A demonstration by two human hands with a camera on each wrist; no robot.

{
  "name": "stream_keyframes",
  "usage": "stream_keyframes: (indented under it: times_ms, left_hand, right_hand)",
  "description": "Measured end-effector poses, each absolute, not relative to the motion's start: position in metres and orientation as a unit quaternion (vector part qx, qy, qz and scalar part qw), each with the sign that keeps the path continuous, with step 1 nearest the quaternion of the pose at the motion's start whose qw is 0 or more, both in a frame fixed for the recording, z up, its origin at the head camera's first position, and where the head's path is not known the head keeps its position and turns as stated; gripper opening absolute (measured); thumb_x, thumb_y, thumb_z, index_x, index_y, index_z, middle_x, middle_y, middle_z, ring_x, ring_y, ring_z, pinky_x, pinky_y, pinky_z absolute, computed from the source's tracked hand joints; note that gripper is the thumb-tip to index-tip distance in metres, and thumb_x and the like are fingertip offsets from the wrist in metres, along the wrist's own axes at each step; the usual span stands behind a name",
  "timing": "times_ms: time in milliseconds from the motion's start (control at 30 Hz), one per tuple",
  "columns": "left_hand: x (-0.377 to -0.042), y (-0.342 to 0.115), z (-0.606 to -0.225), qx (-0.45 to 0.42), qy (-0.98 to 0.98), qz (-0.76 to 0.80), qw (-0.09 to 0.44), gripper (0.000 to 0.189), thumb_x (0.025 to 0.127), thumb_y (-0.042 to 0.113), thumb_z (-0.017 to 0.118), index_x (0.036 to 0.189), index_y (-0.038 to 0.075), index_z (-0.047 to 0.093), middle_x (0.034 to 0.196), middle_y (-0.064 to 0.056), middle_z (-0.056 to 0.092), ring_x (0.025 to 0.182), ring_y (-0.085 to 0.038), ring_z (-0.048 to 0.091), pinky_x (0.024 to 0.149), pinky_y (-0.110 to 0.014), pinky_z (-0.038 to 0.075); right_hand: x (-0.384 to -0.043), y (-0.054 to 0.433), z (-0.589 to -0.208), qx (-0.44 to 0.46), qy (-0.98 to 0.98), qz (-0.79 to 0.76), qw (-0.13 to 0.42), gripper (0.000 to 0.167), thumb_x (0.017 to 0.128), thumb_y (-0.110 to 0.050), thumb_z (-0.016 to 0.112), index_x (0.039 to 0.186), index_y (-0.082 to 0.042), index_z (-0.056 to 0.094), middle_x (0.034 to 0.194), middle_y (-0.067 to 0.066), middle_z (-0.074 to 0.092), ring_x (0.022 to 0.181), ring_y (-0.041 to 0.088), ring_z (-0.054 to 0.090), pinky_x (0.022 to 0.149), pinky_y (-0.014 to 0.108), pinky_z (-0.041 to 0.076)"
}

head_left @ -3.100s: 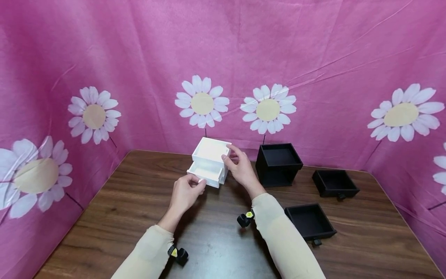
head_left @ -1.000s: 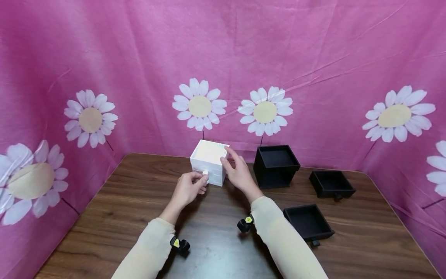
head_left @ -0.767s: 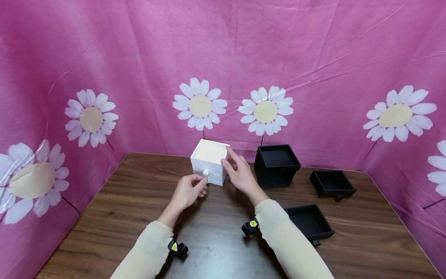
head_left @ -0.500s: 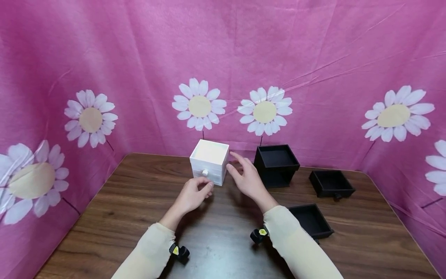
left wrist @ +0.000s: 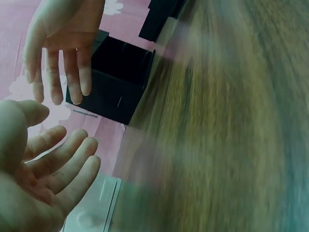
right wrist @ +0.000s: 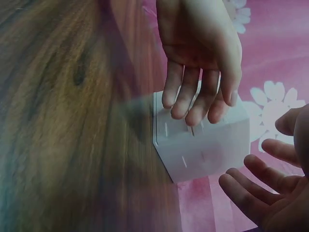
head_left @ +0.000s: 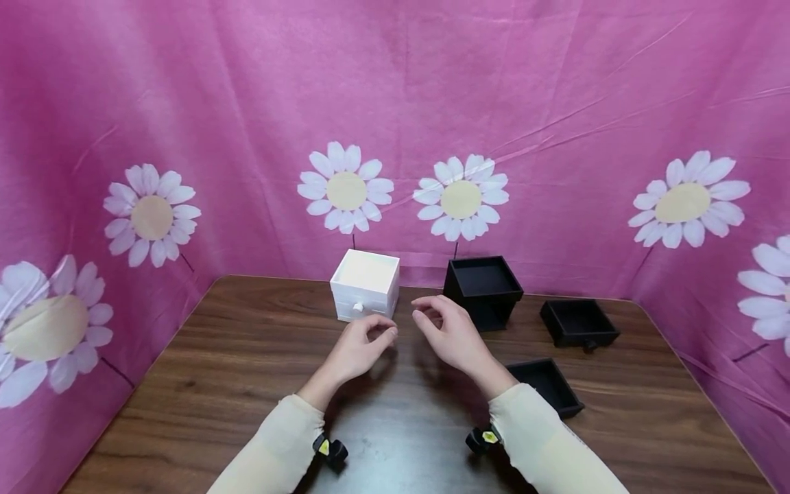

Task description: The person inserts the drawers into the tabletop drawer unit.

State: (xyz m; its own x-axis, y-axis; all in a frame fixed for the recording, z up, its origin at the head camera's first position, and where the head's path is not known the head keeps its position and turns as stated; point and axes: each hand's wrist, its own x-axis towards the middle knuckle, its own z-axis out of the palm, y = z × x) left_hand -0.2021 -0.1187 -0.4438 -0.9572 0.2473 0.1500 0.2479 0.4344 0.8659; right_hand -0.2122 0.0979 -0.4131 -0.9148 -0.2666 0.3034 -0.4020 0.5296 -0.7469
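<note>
White box [head_left: 365, 285]: standing upright on the brown wooden table [head_left: 247, 357], toward the back edge and left of the black box; shallow recessed top, pale and brightly lit.
Knob [head_left: 358, 308]: small, white, on the front of the white box; front panel sits flush around it.
Left hand [head_left: 360, 346]: just in front of the white box, overlapping its lower right corner in the head view; fingers loosely bent, thumb apart from them, grip slack around air. Contact with the box: cannot tell.
Right hand [head_left: 449, 333]: between the two boxes, in front of the black box and nearer to it; fingers relaxed and gently curved, thumb separate, grip likewise slack.
Hands, relative: facing each other, apart, palms turned inward in both wrist views.
Black box [head_left: 487, 300]: upright, recessed top, hollow lower front; right hand covers part of its left side in the head view.
Black drawers: two, on the table to the right; far one [head_left: 586, 338] beside the black box, near one [head_left: 570, 409] partly hidden by the right sleeve [head_left: 546, 432].
Backdrop: pink cloth [head_left: 259, 103] with large white daisies [head_left: 345, 191], behind and around the table.
</note>
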Motion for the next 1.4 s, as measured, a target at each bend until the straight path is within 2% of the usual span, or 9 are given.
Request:
stream_keyframes:
  times_ms: [133,300,500,1033,1200,1400]
  left_hand:
    - [-0.203,-0.109,-0.442,-0.162,-0.852,-0.498,0.012,0.025,0.105,0.022,0.067,0.119,0.003,0.077,0.106,-0.008,0.080,0.094,-0.013,0.071,0.089,-0.030,0.056]
    - [-0.204,-0.099,-0.439,-0.166,-0.847,-0.504,0.021,0.024,0.105,0.021,0.067,0.119,0.004,0.077,0.112,-0.008,0.080,0.099,-0.017,0.071,0.092,-0.033,0.056]
    - [-0.208,-0.088,-0.439,-0.172,-0.837,-0.519,0.029,0.021,0.105,0.019,0.067,0.118,0.005,0.077,0.110,-0.009,0.079,0.098,-0.017,0.071,0.091,-0.031,0.056]
    - [-0.223,-0.061,-0.442,-0.165,-0.831,-0.530,0.024,0.027,0.106,0.025,0.065,0.124,0.007,0.075,0.111,-0.009,0.077,0.099,-0.019,0.070,0.092,-0.036,0.056]
    - [-0.230,-0.050,-0.443,-0.164,-0.834,-0.527,0.021,0.032,0.107,0.026,0.063,0.131,0.007,0.072,0.115,-0.010,0.077,0.104,-0.023,0.072,0.097,-0.041,0.057]
    - [-0.237,-0.043,-0.441,-0.159,-0.833,-0.529,0.014,0.034,0.108,0.029,0.062,0.133,0.008,0.070,0.118,-0.010,0.077,0.107,-0.024,0.072,0.099,-0.043,0.057]
  right_hand:
    - [-0.204,0.106,-0.412,0.198,-0.879,0.425,0.090,0.021,0.106,-0.016,0.068,0.123,-0.009,0.077,0.112,0.005,0.075,0.100,0.017,0.071,0.090,0.044,0.061]
    - [-0.196,0.115,-0.411,0.205,-0.887,0.401,0.104,0.020,0.105,-0.015,0.069,0.122,-0.009,0.076,0.111,0.004,0.075,0.097,0.016,0.070,0.088,0.046,0.061]
    - [-0.188,0.128,-0.410,0.195,-0.891,0.394,0.109,0.020,0.105,-0.014,0.069,0.122,-0.009,0.076,0.110,0.002,0.075,0.096,0.013,0.070,0.085,0.039,0.061]
    - [-0.163,0.166,-0.412,0.172,-0.903,0.374,0.121,0.021,0.105,-0.015,0.069,0.124,-0.010,0.077,0.113,0.002,0.077,0.101,0.014,0.074,0.089,0.036,0.063]
    - [-0.153,0.182,-0.414,0.167,-0.905,0.363,0.145,0.019,0.105,-0.013,0.069,0.122,-0.010,0.077,0.113,0.003,0.078,0.099,0.011,0.073,0.087,0.033,0.063]
    - [-0.141,0.200,-0.419,0.157,-0.905,0.352,0.180,0.018,0.102,-0.009,0.071,0.119,-0.012,0.079,0.106,-0.002,0.078,0.093,0.001,0.070,0.081,0.029,0.061]
